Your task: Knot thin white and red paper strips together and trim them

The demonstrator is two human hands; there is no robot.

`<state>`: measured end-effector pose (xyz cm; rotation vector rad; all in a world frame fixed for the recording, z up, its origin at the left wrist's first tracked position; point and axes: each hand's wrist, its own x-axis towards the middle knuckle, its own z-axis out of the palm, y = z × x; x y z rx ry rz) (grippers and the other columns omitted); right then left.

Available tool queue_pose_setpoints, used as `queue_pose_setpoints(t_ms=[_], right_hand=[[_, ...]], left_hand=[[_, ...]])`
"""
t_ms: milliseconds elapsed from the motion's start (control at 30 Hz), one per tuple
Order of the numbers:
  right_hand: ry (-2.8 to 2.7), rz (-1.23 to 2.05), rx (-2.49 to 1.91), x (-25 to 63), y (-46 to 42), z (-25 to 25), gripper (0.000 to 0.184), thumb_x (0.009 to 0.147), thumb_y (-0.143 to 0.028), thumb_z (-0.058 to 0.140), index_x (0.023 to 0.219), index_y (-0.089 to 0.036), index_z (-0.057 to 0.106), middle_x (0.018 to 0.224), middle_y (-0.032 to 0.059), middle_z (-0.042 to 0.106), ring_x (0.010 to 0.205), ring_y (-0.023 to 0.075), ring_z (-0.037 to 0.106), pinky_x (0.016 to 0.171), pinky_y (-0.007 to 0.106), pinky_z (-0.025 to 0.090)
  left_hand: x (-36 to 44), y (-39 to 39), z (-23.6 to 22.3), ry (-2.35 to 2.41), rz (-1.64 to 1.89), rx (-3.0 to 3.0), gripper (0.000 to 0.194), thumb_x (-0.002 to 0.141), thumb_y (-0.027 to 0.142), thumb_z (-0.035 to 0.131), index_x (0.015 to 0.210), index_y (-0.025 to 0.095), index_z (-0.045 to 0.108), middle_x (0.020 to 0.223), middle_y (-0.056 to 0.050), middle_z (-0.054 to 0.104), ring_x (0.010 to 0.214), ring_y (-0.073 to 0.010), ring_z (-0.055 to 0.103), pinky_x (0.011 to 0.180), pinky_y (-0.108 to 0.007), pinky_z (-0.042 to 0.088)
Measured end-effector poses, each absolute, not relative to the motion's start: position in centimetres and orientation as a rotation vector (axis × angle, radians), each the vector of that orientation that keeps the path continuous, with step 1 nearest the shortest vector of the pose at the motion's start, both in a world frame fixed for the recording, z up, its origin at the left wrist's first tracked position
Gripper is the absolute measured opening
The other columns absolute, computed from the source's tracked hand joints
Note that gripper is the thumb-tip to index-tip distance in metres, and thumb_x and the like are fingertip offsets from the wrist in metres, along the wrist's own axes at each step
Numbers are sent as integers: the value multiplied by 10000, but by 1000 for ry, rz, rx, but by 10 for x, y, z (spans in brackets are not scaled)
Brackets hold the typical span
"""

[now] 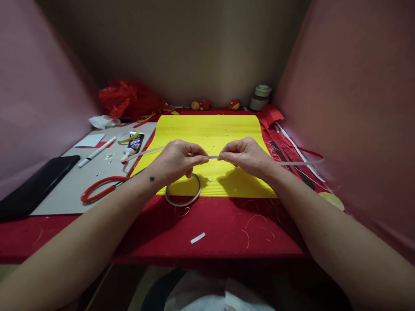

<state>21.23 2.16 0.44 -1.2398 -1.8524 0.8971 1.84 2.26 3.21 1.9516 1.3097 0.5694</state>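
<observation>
A thin pale strip (213, 157) runs between my two hands above a yellow ridged sheet (207, 129). My left hand (183, 157) is closed, pinching the strip between thumb and forefinger. A short stretch away, my right hand (241, 154) pinches it too, thumb and fingertips together. Pale lengths of strip stick out past both hands, to the left and as a loop on the right. Below my left hand, a thin round ring (183, 204) lies across the sheet's front edge. Red-handled scissors (97, 198) rest to the left, their blades partly hidden behind my left forearm.
On the grey board (71, 203) lie a black case (40, 183), a white pen (97, 152) and a glue tube (134, 144). A red plastic bag (126, 99) and a lidded jar (260, 98) stand at the back. Scraps and threads litter the red cloth (227, 237).
</observation>
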Motion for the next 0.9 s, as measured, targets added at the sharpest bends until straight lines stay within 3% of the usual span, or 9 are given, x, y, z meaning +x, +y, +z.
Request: queue_pose_setpoints(t_ms=[233,433,900], right_hand=[[-1793,1030,-1195,211,21,3,179,719,-226,609,765,-89,714,491,-48,454,468,57,329,451,240,220],[-1697,1120,-1165,208,21,0,155,703,-256,640,723,-111,690,455,-65,426,449,55,308,457,241,228],[-1767,987,-1207,202,15,0,130,722,-207,591,686,-107,666,495,-53,453,475,56,325,481,237,255]], left_hand=[[20,16,37,1315,569,1794,150,801,216,616,686,124,640,387,46,484,330,-31,397,356,-146,276],[24,15,36,1271,555,1795,94,804,197,596,803,129,661,408,42,512,326,-47,417,355,-162,288],[26,15,26,1263,613,1846,138,781,219,601,666,143,605,413,54,475,345,-46,428,358,-159,318]])
